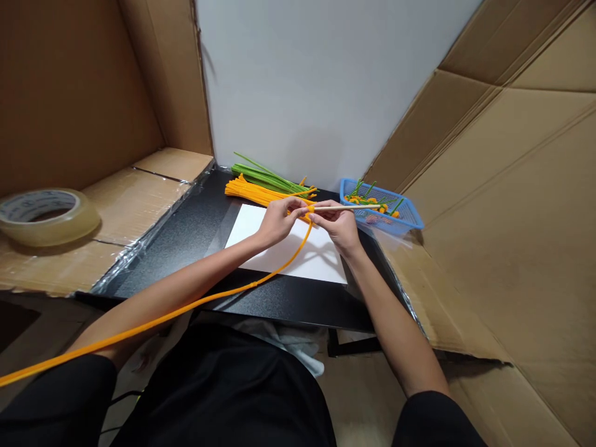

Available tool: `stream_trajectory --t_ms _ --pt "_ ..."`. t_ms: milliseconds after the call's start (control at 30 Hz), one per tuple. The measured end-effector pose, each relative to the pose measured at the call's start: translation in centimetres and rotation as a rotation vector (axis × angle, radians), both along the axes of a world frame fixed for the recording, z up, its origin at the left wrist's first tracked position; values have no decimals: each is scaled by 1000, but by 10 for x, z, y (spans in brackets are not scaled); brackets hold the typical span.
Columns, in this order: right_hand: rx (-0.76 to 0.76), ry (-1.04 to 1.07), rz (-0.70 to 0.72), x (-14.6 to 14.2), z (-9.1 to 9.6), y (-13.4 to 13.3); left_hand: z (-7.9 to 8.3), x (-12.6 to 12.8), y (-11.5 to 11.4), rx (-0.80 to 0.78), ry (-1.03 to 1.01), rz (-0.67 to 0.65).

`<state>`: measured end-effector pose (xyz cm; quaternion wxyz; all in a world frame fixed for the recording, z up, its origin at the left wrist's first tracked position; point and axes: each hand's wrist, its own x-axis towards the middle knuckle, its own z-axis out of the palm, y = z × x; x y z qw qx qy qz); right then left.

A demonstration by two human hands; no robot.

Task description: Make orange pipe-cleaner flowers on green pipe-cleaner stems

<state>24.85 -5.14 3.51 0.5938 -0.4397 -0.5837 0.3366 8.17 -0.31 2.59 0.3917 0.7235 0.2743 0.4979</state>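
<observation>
- Left hand [278, 221] over the white sheet [261, 248], fingers pinched on the long orange pipe cleaner [195, 304] right at its coiled end.
- Right hand [339, 225] just beside the left, fingertips nearly touching it, gripping a thin wooden stick [354, 208] that points off to the right, level, over the basket.
- Coiled end of the pipe cleaner wound on the stick's left tip, between the two hands.
- Rest of the long orange pipe cleaner curving down from the hands, across the white sheet and the front edge of the black table [195, 236], then out past the left forearm to the lower left border of the view.
- Behind the hands, against the white wall: a pile of orange pipe cleaners [246, 191], with a bundle of green pipe cleaners [261, 175] lying just behind it.
- Blue basket [410, 218] to the right of the hands at the table's corner, holding small orange and green pieces.
- Roll of clear tape [46, 216] lying flat on the cardboard ledge far to the left, well apart from the hands.
- Cardboard panels standing on both sides of the table.
</observation>
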Motion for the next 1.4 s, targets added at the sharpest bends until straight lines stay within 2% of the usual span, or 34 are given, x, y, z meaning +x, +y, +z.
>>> stream_trajectory --t_ms 167,300,567,733,967,1100,1267,1333,1400 --pt "75 -187 -46 4 -1 1 1 -1 6 -93 -11 -132" --pt "108 -225 -35 7 -2 2 1 -1 11 -153 41 -199" --pt "76 -231 60 13 1 0 7 -2 2 -42 200 -133" --pt "68 -250 89 16 1 1 6 3 1 -173 126 -188" --pt "61 -204 131 14 -1 1 5 6 3 -549 21 -297" --pt "72 -151 148 11 0 1 -1 6 5 -696 -3 -364" --pt "36 -101 157 10 1 -1 -3 5 8 -774 -2 -451" --pt "14 -82 131 11 0 0 -2 4 7 -751 27 -444" --pt "-4 -51 102 13 -3 2 0 4 5 -653 67 -401"
